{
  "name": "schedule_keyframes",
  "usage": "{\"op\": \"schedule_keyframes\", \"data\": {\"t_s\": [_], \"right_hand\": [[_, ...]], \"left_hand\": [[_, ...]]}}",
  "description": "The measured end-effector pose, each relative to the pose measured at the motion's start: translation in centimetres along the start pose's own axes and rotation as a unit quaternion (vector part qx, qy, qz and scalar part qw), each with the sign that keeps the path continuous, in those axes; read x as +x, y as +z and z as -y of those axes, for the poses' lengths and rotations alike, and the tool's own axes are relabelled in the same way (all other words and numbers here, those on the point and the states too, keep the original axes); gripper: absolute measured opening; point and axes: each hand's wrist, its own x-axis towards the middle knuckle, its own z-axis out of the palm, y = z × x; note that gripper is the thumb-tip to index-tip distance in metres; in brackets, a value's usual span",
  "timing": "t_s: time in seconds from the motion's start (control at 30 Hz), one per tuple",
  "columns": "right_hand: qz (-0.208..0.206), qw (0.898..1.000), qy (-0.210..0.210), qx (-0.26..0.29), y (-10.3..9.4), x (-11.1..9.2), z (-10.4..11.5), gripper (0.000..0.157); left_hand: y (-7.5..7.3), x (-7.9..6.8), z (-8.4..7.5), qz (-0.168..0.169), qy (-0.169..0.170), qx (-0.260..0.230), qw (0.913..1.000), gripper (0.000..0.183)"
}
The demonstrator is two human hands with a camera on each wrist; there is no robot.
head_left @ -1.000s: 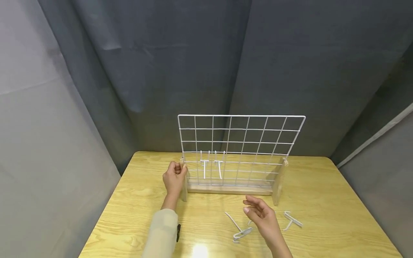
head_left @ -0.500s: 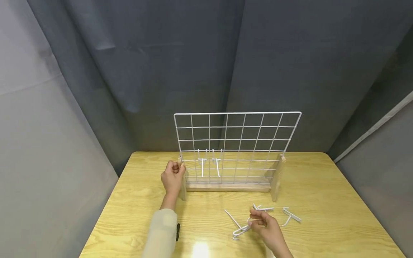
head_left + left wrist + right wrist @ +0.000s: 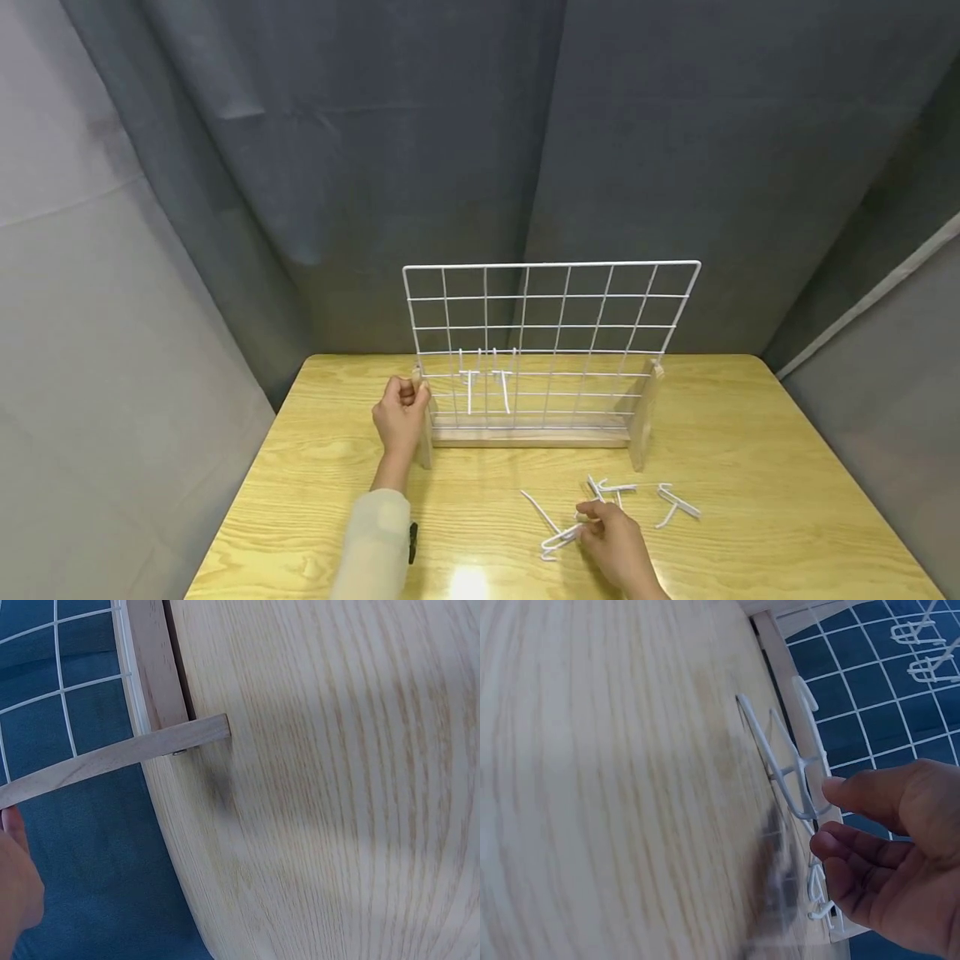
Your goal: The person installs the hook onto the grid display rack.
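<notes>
My left hand (image 3: 400, 418) grips the left wooden upright (image 3: 426, 447) of a stand holding a white wire grid (image 3: 551, 265). In the left wrist view, only part of this hand shows, at the upright's far end. Two white wire hooks hang side by side on the grid's left part, one hook (image 3: 470, 393) left of the other hook (image 3: 506, 393). My right hand (image 3: 618, 546) is low over loose hooks on the table. Its thumb and fingertips stand slightly apart at the end of the nearest hook (image 3: 759, 733); whether they touch it is unclear.
More loose white hooks lie on the wooden table (image 3: 300, 500): one hook (image 3: 619, 487) just beyond my right hand, another hook (image 3: 678, 502) to its right. A grey curtain (image 3: 420, 183) hangs behind the table, with pale cloth (image 3: 112, 333) at the left.
My right hand has moved down to the loose hooks, its fingers drawing closer together at the nearest one. The left hand keeps its hold on the upright. The head view has shifted slightly.
</notes>
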Motion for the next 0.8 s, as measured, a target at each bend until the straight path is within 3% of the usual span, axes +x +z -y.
{"op": "schedule_keyframes", "data": {"t_s": [0.17,0.43,0.8], "right_hand": [[-0.004,0.999,-0.023,-0.048,0.3,0.3,-0.1,0.021],[-0.013,0.996,-0.058,-0.07,1.4,1.1,-0.3,0.014],[-0.055,0.995,-0.042,-0.066,2.6,1.4,-0.8,0.014]], "left_hand": [[0.1,-0.1,-0.1,0.006,0.0,-0.012,0.9999,0.014],[0.0,-0.2,0.0,0.005,-0.014,-0.013,0.9998,0.014],[0.0,-0.1,0.2,-0.001,-0.005,-0.004,1.0,0.014]]}}
